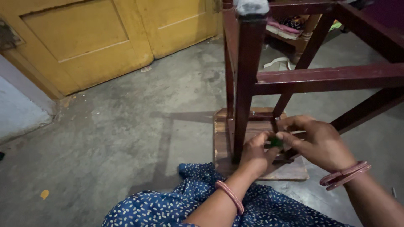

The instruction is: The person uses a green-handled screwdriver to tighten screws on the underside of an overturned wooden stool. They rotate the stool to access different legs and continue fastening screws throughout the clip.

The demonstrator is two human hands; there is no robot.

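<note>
Working low beside an upturned stool (248, 84), the two hands were seen meeting over a small green piece (276, 142). The piece was pinched between the fingertips of the left hand (256, 153) and the right hand (320, 143), so each grip was clenched on it rather than released. It was held just in front of the near stool leg (244, 105), above the wooden seat (221, 138) that lay flat on the concrete floor (126, 126). What the piece was could not be told; too little of it was shown. Bangles (345, 174) were worn at the right wrist and one at the left. Under the forearms a blue dotted cloth (168, 208) was spread. Beyond the grip, past the stool, a yellow door (84, 38) was visible. By judgement, the piece was being handled or fitted close to the leg's foot; steady fingertip control in a cramped gap between the rails would be called for.
</note>
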